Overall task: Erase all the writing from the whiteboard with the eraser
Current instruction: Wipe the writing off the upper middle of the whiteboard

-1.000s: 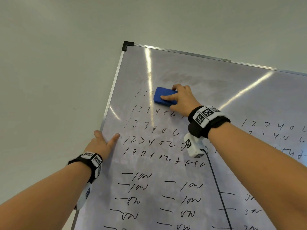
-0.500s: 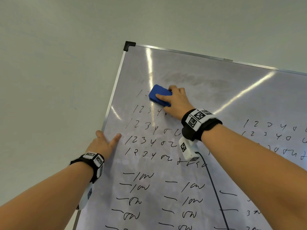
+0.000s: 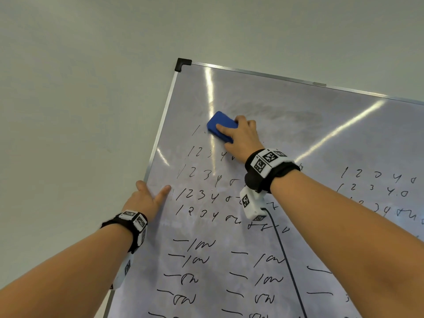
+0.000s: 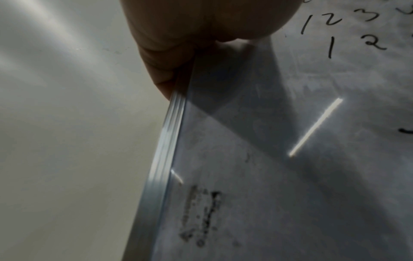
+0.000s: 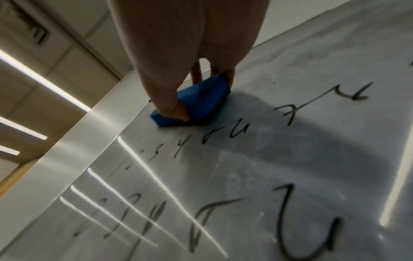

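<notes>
The whiteboard [image 3: 298,125] hangs on a pale wall and carries black handwritten rows of digits [image 3: 202,175] and dashes with scribbles [image 3: 197,244] lower down. My right hand [image 3: 243,138] grips the blue eraser [image 3: 221,126] and presses it flat on the board at the left end of the top row. In the right wrist view the thumb and fingers clamp the eraser [image 5: 201,104] by its sides. My left hand [image 3: 146,198] holds the board's left frame edge [image 3: 160,131], thumb on the face. The left wrist view shows that hand [image 4: 190,26] wrapped over the frame [image 4: 165,150].
Bare wall lies left of and above the board. A black cable [image 3: 286,260] hangs from my right wrist camera down across the writing. More digits sit at the right [image 3: 376,177]. A grey ink smudge [image 4: 201,217] marks the board near its left edge.
My right hand has slid the eraser left and slightly up along the top row, wiping digits there. The left hand has kept its hold on the frame edge.
</notes>
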Motion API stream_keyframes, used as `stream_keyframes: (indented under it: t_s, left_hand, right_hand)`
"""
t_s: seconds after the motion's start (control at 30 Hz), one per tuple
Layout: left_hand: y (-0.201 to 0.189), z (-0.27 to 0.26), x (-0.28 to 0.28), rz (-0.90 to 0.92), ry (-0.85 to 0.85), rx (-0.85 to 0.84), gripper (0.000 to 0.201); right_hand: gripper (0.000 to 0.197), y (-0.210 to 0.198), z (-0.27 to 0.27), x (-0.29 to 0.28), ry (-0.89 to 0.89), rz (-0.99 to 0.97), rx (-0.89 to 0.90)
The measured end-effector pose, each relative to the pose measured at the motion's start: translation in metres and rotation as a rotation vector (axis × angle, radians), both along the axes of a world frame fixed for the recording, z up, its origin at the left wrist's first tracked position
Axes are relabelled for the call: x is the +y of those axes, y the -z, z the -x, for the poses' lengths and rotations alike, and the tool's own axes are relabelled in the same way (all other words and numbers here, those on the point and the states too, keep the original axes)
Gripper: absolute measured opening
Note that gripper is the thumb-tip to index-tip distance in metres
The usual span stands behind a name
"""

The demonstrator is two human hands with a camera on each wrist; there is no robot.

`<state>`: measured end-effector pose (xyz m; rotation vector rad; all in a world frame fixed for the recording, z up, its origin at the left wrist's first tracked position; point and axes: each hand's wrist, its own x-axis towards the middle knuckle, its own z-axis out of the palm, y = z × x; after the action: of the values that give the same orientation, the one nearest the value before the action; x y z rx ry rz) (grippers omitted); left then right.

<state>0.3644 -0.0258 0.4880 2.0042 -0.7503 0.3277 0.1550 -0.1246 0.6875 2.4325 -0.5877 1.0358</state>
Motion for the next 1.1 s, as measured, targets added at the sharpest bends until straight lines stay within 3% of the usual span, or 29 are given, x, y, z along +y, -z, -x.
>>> stream_keyframes:
  t_s: [0.07, 0.23, 0.37, 0.53, 0.67, 0.83, 0.97, 1.1]
  left_hand:
    - [0.000, 0.000, 0.000, -0.004, 0.000, 0.000, 0.070]
    - [-0.001, 0.000, 0.000, -0.013, -0.001, -0.006, 0.070]
    - [-0.001, 0.001, 0.001, -0.011, -0.004, -0.009, 0.071]
    - [-0.001, 0.001, 0.001, -0.010, -0.004, 0.002, 0.076]
    - [-0.002, 0.005, 0.002, -0.008, -0.012, 0.015, 0.077]
    - [-0.002, 0.006, 0.003, 0.000, -0.010, 0.017, 0.076]
    - [-0.003, 0.006, 0.003, -0.007, -0.016, 0.017, 0.077]
    - [-0.003, 0.006, 0.003, -0.006, -0.015, 0.016, 0.074]
  right_hand:
    - [0.050, 0.000, -0.001, -0.001, -0.028, 0.030, 0.084]
    - [0.051, -0.005, -0.005, 0.001, 0.034, 0.030, -0.037]
    - [0.051, 0.003, -0.015, 0.009, 0.011, 0.131, 0.141]
    - [0.049, 0.003, -0.023, 0.011, 0.085, 0.132, -0.023]
    - [0.050, 0.006, -0.032, 0.018, 0.026, 0.204, 0.140]
    - [0.050, -0.001, -0.033, 0.015, 0.104, 0.141, -0.033]
    - [0.051, 0.008, -0.036, 0.020, 0.010, 0.185, 0.177]
    - [0.049, 0.000, -0.031, 0.014, 0.069, 0.136, -0.010]
